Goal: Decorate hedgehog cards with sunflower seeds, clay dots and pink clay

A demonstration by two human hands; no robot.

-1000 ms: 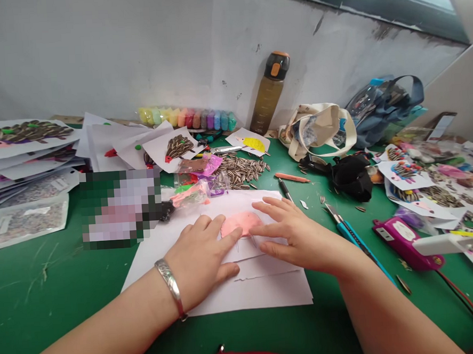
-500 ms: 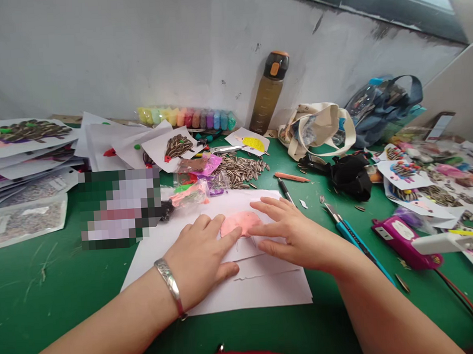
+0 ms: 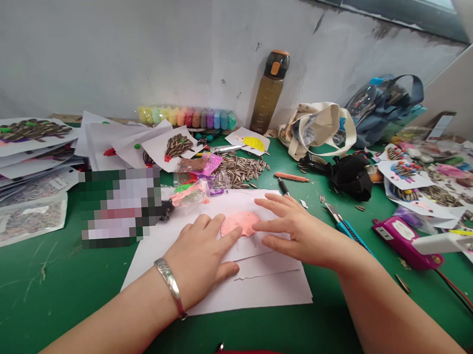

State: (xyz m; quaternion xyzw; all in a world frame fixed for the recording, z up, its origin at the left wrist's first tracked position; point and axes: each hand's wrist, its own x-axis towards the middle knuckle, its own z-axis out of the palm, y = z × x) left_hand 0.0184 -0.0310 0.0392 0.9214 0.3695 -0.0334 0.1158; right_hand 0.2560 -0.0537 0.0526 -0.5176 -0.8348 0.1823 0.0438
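A flat patch of pink modelling clay (image 3: 239, 223) lies on a sheet of white paper (image 3: 267, 287), with short drawn lines below it. My left hand (image 3: 203, 254), a silver bracelet at its wrist, rests spread on the paper, its index fingertip on the lower edge of the clay. From the right, my right hand (image 3: 296, 229) reaches over the sheet with fingers apart, one fingertip at the clay's right edge. Neither hand grips anything. Behind the paper are an opened bag of pink clay (image 3: 193, 194) and a pile of sunflower seeds (image 3: 240, 169).
A blue utility knife (image 3: 350, 231) with its blade out lies right of the paper, near a magenta glue gun (image 3: 406, 241). An orange pencil (image 3: 291, 177) and black pen (image 3: 284, 187) lie behind. A bottle (image 3: 269, 95) leans on the wall; seed-hedgehog pictures (image 3: 29, 131) are stacked left.
My right hand has shifted slightly to the right, uncovering more of the clay's right edge and covering more of the utility knife. My left hand stays in place.
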